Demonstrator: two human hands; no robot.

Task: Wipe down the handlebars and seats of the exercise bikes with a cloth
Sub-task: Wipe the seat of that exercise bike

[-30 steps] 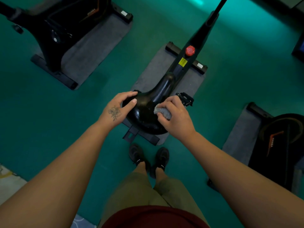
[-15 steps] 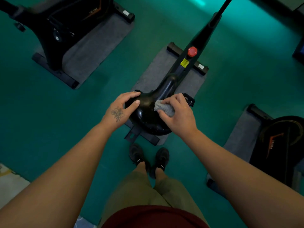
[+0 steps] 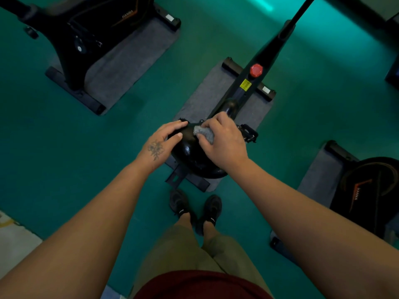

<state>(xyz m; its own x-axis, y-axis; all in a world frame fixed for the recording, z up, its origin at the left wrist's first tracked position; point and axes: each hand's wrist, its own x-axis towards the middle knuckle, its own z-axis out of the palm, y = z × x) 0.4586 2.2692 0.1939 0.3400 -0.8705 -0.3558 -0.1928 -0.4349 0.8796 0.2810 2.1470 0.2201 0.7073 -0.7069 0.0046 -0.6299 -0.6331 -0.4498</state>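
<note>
Two hands (image 3: 224, 143) on seat (image 3: 190, 154), cloth (image 3: 204, 133) under right.

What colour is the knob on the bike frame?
Red knob, clearest in the head view.

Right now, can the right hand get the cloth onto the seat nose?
Probably yes: the right hand holds the cloth on the seat, and the nose just ahead is uncovered.

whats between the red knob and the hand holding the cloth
In the head view, the yellow sticker on the black frame and the seat's nose lie between red knob and right hand.
</note>
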